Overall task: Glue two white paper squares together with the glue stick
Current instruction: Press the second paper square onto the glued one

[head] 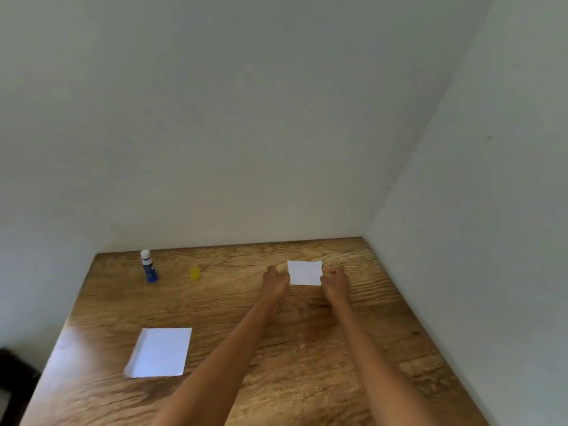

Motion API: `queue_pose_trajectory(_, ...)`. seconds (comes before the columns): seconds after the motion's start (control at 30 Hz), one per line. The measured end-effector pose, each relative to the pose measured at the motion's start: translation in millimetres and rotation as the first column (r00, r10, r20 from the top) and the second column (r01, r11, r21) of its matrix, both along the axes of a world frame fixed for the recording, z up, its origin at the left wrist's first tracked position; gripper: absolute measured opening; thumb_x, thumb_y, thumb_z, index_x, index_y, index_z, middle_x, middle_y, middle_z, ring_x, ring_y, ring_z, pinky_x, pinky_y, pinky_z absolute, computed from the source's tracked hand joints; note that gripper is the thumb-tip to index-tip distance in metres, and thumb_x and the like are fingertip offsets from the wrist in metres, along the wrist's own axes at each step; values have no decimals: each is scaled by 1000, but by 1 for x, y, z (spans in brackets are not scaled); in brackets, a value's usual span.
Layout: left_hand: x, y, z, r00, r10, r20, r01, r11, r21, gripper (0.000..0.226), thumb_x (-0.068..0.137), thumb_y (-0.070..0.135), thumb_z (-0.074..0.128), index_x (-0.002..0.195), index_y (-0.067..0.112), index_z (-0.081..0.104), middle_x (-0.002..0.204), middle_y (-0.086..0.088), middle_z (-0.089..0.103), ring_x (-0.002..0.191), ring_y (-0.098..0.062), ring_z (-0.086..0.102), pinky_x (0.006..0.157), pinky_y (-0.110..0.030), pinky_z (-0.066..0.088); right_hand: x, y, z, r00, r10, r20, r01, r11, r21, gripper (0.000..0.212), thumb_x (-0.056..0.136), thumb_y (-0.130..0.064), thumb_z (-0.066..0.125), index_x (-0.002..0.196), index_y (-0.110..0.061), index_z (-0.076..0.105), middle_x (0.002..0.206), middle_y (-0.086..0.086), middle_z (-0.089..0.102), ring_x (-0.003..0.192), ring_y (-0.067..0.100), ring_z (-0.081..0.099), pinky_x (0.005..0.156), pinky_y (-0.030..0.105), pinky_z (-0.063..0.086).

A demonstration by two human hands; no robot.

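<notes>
A small white paper square [305,272] lies far back on the wooden table [307,348]. My left hand [275,281] touches its left edge and my right hand [335,283] touches its right edge, fingers curled at the paper. Whether either hand pinches the paper is too small to tell. A second, larger-looking white paper square [159,352] lies flat near the front left, its left edge slightly lifted. The glue stick [148,266], blue with white top, stands upright at the back left, uncapped. Its yellow cap [195,272] sits to its right.
White walls close the table at the back and on the right, meeting in a corner at the back right. The table's left edge drops off to a dark object [12,373] on the floor.
</notes>
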State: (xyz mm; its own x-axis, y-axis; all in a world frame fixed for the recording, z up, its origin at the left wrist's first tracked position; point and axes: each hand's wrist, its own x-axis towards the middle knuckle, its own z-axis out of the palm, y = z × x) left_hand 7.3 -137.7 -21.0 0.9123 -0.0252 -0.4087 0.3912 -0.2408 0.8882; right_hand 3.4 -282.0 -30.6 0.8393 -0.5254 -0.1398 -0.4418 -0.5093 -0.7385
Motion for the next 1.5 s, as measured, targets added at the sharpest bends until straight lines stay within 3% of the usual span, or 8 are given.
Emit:
queue_pose_trajectory(0.17,24,-23,-6,998,34,-50,-32,998,57,52,91,8,41,141,1,29,141,-19,41,121,-31,48,80,-29,41,16,-6,-10,994,13,-104,-6,998,64,34,87,-12,56,118,-4,46,119,17,57,101,32,58,86,46,53)
queue_pose_trajectory(0.3,28,-26,-10,995,91,-49,-89,995,46,50,90,5,41,139,2,32,139,-19,43,119,-31,49,85,-32,46,19,-3,-11,996,-30,-80,44,983,180,32,87,-6,57,118,-5,49,114,15,60,73,20,57,66,37,58)
queue_pose_trajectory(0.47,5,-3,-8,967,253,42,-252,967,-32,49,91,11,52,137,5,38,137,-16,48,118,-29,51,97,-40,47,-4,14,-5,989,-123,79,48,782,622,34,89,-2,57,122,-3,52,82,8,62,64,12,57,51,20,54)
queue_pose_trajectory(0.7,-52,76,-4,932,343,115,-341,939,-38,28,91,22,58,115,8,58,111,-12,66,97,-28,64,81,-38,53,-58,91,0,993,12,122,-104,602,791,21,88,-7,60,109,-4,57,77,6,61,63,12,59,51,20,55)
queue_pose_trajectory(0.93,-120,173,-11,914,396,89,-386,916,-110,34,89,21,62,116,2,57,110,-15,66,94,-30,65,83,-42,55,-105,184,-7,987,49,151,-145,658,739,12,92,-10,56,103,-5,59,74,4,59,62,12,57,47,17,53)
queue_pose_trajectory(1.13,-151,245,-9,864,418,279,-422,905,-51,43,83,24,68,121,6,57,120,-10,63,109,-25,59,99,-44,47,-127,215,3,911,386,145,-411,820,397,24,96,-14,46,112,-4,62,86,1,62,69,7,56,53,16,47)
queue_pose_trajectory(1.33,-142,272,11,942,-27,334,-40,981,192,18,81,26,70,92,12,74,94,-3,73,76,-4,62,66,-21,49,-126,230,31,707,707,7,-702,701,125,25,96,-19,47,111,-10,65,99,6,67,85,16,61,70,24,44)
queue_pose_trajectory(1.5,-135,272,6,959,70,275,-128,971,200,13,79,19,73,81,6,73,72,0,66,60,-6,55,51,-18,40,-118,241,39,685,728,30,-725,678,123,24,92,-22,55,111,-13,66,100,9,69,73,12,56,59,18,42)
